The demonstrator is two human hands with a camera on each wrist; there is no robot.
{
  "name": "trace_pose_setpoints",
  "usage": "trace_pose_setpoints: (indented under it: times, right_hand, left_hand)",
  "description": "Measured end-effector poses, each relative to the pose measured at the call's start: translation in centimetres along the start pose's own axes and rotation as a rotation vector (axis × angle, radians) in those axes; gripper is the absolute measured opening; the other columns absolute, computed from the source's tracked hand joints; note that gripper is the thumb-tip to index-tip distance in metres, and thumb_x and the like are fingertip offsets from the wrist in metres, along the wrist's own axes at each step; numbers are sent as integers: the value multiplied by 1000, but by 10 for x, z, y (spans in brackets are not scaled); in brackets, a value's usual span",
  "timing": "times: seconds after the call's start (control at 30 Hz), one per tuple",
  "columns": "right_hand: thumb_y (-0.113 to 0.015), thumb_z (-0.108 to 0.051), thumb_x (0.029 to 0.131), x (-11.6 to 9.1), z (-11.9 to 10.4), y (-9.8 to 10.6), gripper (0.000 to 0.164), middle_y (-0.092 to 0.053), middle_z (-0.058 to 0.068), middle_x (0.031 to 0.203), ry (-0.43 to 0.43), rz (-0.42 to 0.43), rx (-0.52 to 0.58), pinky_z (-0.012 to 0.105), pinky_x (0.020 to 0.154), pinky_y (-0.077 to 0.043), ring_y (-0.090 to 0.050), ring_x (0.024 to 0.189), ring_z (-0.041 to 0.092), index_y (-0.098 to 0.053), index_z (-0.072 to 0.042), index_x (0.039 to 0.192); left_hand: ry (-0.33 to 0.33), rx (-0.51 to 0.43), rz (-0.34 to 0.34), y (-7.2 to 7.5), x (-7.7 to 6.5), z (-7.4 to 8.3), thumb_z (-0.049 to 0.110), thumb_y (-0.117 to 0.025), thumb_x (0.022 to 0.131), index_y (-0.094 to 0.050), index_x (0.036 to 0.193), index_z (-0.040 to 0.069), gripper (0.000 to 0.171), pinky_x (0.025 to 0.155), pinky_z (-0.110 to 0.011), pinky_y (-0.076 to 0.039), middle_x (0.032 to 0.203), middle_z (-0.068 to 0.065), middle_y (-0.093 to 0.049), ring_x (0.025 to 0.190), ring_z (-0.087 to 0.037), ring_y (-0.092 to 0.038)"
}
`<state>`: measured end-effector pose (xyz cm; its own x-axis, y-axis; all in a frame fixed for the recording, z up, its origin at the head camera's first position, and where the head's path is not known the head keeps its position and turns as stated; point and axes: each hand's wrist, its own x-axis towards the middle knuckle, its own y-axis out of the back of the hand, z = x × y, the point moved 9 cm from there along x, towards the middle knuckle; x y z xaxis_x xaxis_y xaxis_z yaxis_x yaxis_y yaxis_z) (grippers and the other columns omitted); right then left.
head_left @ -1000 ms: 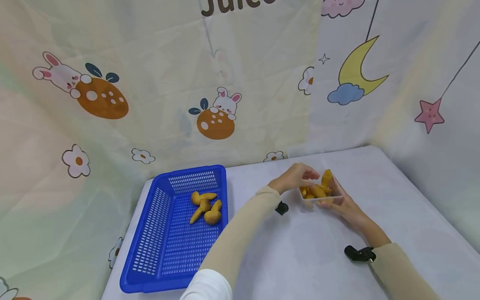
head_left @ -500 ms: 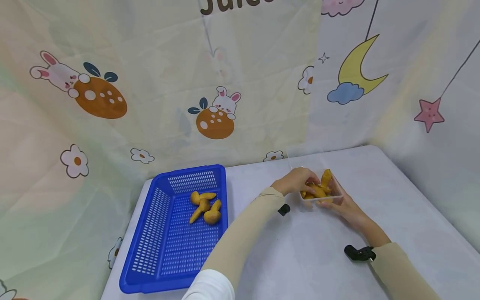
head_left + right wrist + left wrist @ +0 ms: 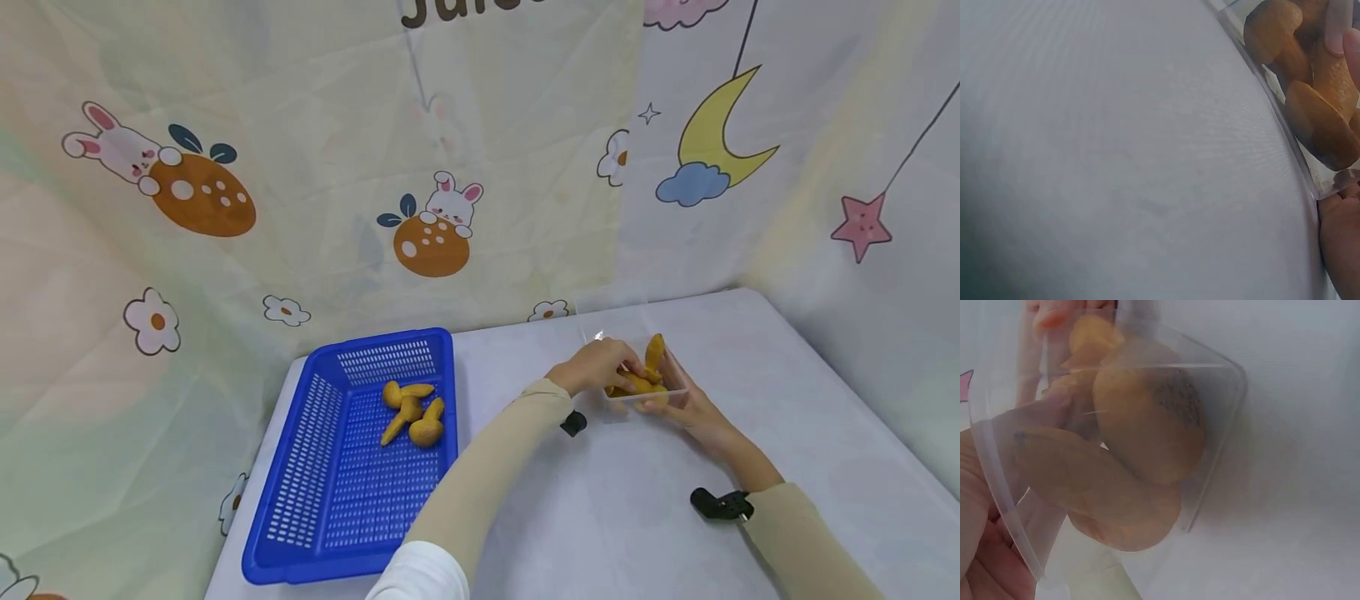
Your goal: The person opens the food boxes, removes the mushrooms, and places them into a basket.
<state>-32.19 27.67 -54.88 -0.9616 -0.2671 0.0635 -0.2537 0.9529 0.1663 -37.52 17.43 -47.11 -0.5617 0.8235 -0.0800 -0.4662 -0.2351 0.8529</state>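
Observation:
A clear plastic box (image 3: pixel 645 397) holds several yellow-brown mushrooms (image 3: pixel 1322 125); one mushroom (image 3: pixel 655 352) stands tilted up above the rim. My right hand (image 3: pixel 701 417) grips the box from its right and front side, thumb at the front wall. My left hand (image 3: pixel 600 367) reaches in from the left, its fingers bent down among the mushrooms, thumb and fingertips on one of them. In the left wrist view, mushrooms (image 3: pixel 1147 419) press close behind the clear wall, and the hand's thumb side enters from the left. The left fingertips are partly hidden in the head view.
A blue perforated basket (image 3: pixel 288 467) stands at the left of the white table (image 3: pixel 600 517), with several mushrooms (image 3: pixel 408 408) near its right wall. A clear lid (image 3: pixel 611 310) rises behind the box. Printed cloth hangs around the back and sides.
My left hand has lowered from above the box into the mushrooms and moved slightly right. Mushrooms at the left side have shifted right. My right hand keeps its grip on the box.

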Motion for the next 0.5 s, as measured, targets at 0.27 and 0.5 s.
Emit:
trace_pose_setpoints:
  times: [0.27, 0.5]
  right_hand:
    - [-66, -9, 97, -1, 4, 4, 100, 8, 15, 165, -26, 28, -32, 73, 110, 0, 9, 148, 41, 6, -43, 157]
    - [-67, -12, 97, -3, 3, 5, 100, 2, 20, 165, -46, 49, -89, 79, 105, -7, -1, 146, 50, 6, -42, 158]
  left_hand:
    - [-64, -106, 41, 8, 0, 1, 10, -77, 86, -76, 110, 5, 25, 77, -5, -45, 105, 1, -74, 86, 4, -62]
    - [-72, -199, 42, 17, -4, 2, 8, -73, 90, -74, 115, 3, 25, 78, -7, -47, 109, -3, -73, 88, 3, -61]
